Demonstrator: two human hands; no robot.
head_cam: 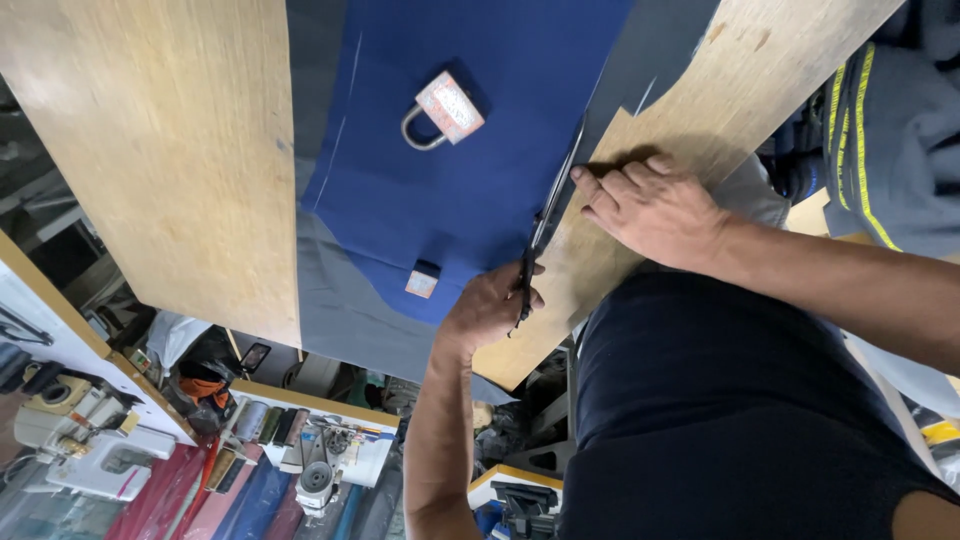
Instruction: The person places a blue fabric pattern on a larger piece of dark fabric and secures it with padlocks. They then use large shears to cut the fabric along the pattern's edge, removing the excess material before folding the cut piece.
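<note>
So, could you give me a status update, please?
Left hand grips scissors at blue fabric edge. Right hand flat beside blades. Padlock on fabric, clear of blades.

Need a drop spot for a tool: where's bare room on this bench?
Free: wood board left of the blue cloth; cloth between padlock and small weight. Crowded: the cloth's right edge, where left hand, scissors and right hand meet.

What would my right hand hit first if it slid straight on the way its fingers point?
Most likely the scissors: the right hand points across the wooden board at their blades, close by the fingertips. Blue cloth lies beyond.
</note>
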